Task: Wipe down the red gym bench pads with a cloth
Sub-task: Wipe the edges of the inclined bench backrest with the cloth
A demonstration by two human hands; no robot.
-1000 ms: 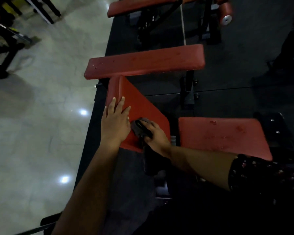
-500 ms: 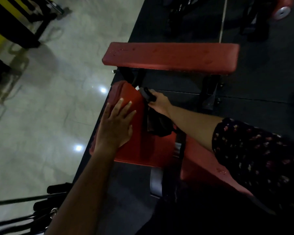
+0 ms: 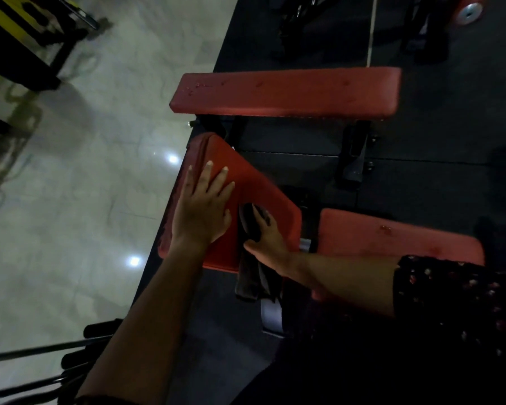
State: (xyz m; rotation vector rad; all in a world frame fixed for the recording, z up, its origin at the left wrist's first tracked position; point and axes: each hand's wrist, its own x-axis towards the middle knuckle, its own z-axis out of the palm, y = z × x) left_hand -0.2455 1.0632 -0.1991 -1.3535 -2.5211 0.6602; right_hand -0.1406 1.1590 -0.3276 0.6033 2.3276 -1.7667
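tile floor (image 3: 70, 200) left of pad (image 3: 246, 182) — right hand (image 3: 270, 244) grips cloth (image 3: 250, 225)

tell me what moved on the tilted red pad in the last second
The right hand, gripping the dark cloth, swept up to the far end of the tilted red pad and has come back to its near end, beside the left hand. The left hand stayed flat on the pad.
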